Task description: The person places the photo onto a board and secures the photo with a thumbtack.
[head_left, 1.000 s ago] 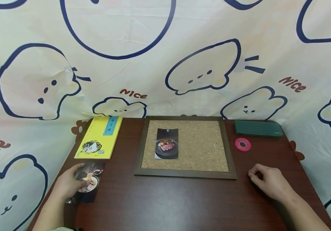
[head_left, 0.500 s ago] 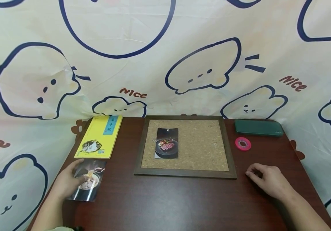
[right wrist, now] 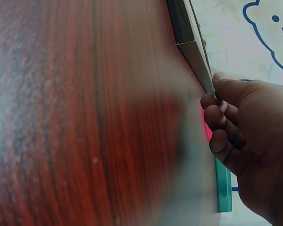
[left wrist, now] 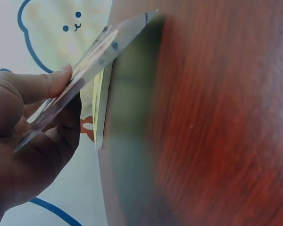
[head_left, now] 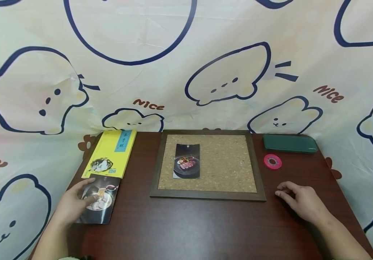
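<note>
My left hand [head_left: 72, 204] grips a glossy photo [head_left: 99, 201] of a bowl of food by its left side. In the left wrist view the thumb [left wrist: 63, 82] lies on the photo's face, the fingers behind it, and the photo is raised and tilted over the table. My right hand [head_left: 303, 200] hovers right of the framed cork board [head_left: 225, 162], thumb and forefinger pinched together. In the right wrist view a tiny pale pin-like thing [right wrist: 214, 96] shows at those fingertips. A photo of sliced meat [head_left: 186, 162] hangs on the cork board's left half, a small pin at its top.
A yellow book [head_left: 108, 155] lies at the back left, just beyond the held photo. At the back right are a dark green case [head_left: 290, 143] and a pink ring-shaped item [head_left: 272, 161]. A cartoon-printed cloth [head_left: 160, 83] closes off the back and sides of the brown table [head_left: 189, 227].
My left hand has raised the photo off the table and tilted it; its top edge now overlaps the book's lower edge. The right hand has shifted slightly left.
</note>
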### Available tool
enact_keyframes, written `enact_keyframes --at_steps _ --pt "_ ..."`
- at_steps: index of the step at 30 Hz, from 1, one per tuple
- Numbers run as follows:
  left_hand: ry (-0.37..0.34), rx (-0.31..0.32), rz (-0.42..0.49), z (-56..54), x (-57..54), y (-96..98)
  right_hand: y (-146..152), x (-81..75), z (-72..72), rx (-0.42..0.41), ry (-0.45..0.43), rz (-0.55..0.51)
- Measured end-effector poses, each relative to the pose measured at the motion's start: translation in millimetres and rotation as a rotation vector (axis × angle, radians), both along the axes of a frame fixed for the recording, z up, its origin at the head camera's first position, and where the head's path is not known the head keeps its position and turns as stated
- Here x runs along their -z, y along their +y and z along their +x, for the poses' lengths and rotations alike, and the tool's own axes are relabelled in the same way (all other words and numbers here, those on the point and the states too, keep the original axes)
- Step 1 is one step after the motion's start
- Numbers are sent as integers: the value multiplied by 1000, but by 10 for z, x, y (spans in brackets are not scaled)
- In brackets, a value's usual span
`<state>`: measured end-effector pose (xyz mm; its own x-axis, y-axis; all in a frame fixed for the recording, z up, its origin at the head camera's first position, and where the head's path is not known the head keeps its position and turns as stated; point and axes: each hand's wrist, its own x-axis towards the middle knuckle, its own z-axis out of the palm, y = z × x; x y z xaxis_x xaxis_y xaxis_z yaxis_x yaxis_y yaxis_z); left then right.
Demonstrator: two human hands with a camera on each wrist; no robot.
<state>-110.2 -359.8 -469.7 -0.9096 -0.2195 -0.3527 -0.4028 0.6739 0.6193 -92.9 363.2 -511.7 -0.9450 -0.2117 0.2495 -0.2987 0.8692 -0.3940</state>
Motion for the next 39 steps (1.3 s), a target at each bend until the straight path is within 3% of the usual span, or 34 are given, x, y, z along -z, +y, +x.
enact_keyframes --at_steps 6,12,19,29,39 --pt "-17 -42 29 -55 -15 79 -21 -23 -14 27 -43 -7" --pt "22 -17 49 -88 -49 148 -107 21 -6 21 -61 -54" --pt "82 39 39 -117 -88 264 -195 38 -34 22 14 -58" --pt "82 33 101 -222 -118 462 -284 9 -121 12 51 -75" --pt "146 37 151 -306 -124 667 -384 -9 -197 -28 99 -90"
